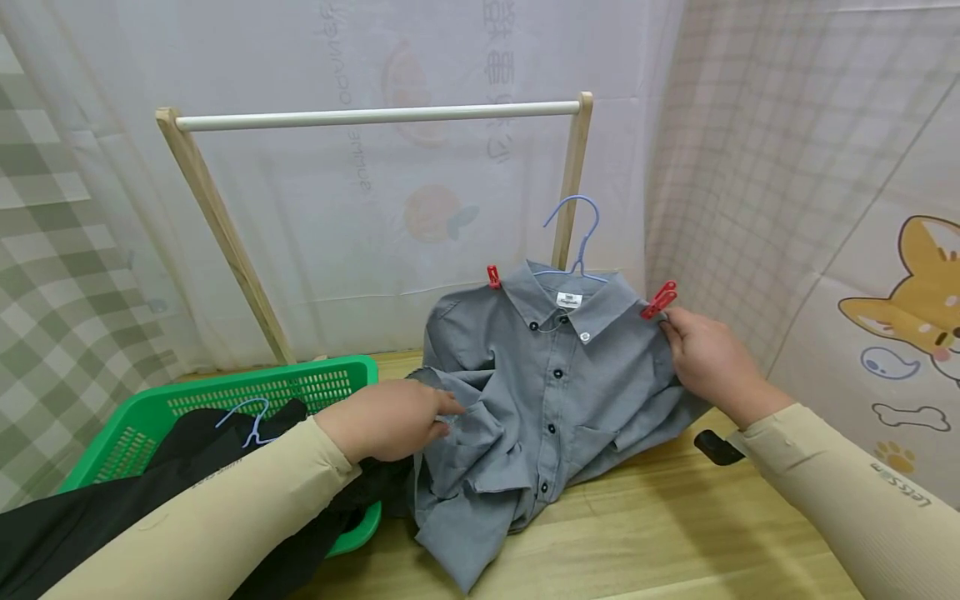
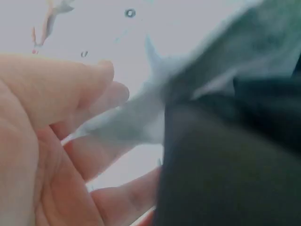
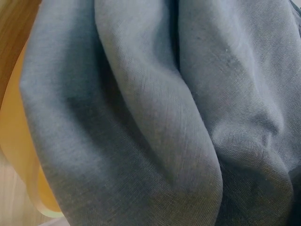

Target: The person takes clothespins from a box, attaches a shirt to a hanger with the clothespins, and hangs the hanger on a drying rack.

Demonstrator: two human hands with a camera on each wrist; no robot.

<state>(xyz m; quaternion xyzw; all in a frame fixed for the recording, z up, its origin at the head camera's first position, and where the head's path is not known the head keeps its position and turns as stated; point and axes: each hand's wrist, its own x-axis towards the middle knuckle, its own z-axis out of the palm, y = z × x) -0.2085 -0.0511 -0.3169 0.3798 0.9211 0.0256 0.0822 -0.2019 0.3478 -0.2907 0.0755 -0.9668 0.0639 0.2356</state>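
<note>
A grey button-up shirt [image 1: 551,400] hangs on a light blue wire hanger [image 1: 581,242] over the table. Red clothespins sit at its two shoulders: the left clothespin [image 1: 492,277] and the right clothespin [image 1: 660,300]. My right hand [image 1: 708,354] pinches the shirt's shoulder just below the right clothespin. Beside the sleeve on the other side is my left hand [image 1: 397,417], its fingers loosely extended against the cloth. In the left wrist view the left hand's fingers [image 2: 113,193] are spread, with washed-out cloth behind them. Grey folds [image 3: 155,113] fill most of the right wrist view.
A green basket [image 1: 360,371] holding black clothing [image 1: 195,442] and another blue hanger [image 1: 255,421] stands at the left. Behind is a rack with a white rod [image 1: 375,117] on wooden legs. The wooden table [image 1: 660,533] extends below the shirt. Printed curtains surround it.
</note>
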